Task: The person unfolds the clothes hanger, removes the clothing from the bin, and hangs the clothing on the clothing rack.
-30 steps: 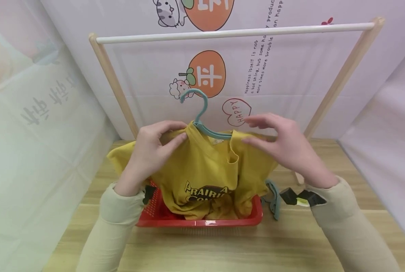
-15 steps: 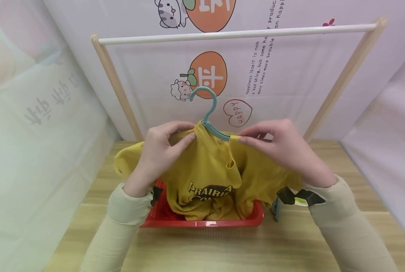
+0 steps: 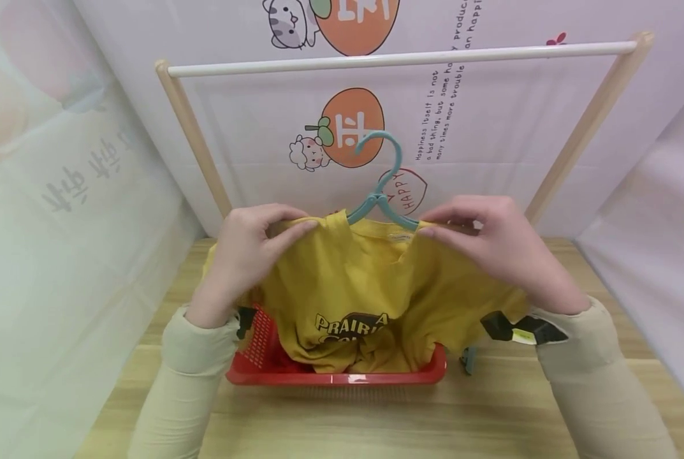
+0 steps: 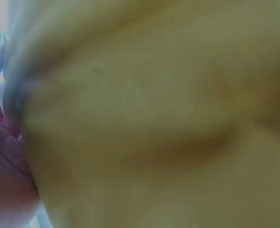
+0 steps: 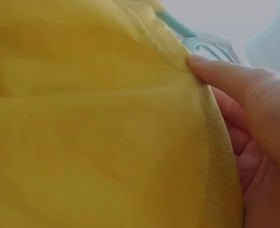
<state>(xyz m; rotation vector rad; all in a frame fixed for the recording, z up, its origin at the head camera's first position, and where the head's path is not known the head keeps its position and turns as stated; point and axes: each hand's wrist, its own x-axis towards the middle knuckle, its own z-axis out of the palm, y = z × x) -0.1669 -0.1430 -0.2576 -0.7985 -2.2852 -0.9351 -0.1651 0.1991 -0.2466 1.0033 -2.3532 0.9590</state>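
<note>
A yellow T-shirt (image 3: 342,274) with dark print hangs between my hands, its lower part down in a red basket (image 3: 336,378). Out of its neckline rise the hook and upper arms of a teal clothes hanger (image 3: 397,159); the arm ends are hidden inside the cloth. My left hand (image 3: 250,255) pinches the shirt's left shoulder between thumb and fingers. At the other shoulder, beside the collar, my right hand (image 3: 485,242) pinches the fabric. In the right wrist view the thumb presses on the yellow cloth (image 5: 111,128) near the hanger. Blurred yellow cloth fills most of the left wrist view.
Behind the shirt stands a rack with a white rail (image 3: 399,60) and wooden posts (image 3: 588,134). Part of another teal hanger (image 3: 468,360) lies right of the basket on the wooden table (image 3: 342,427). Printed white sheets surround the table at the back and sides.
My right hand has gone from loose beside the shirt to pinching its shoulder. The hanger's hook has shifted right and stands higher, with both arms now showing at the neckline. The hands are farther apart.
</note>
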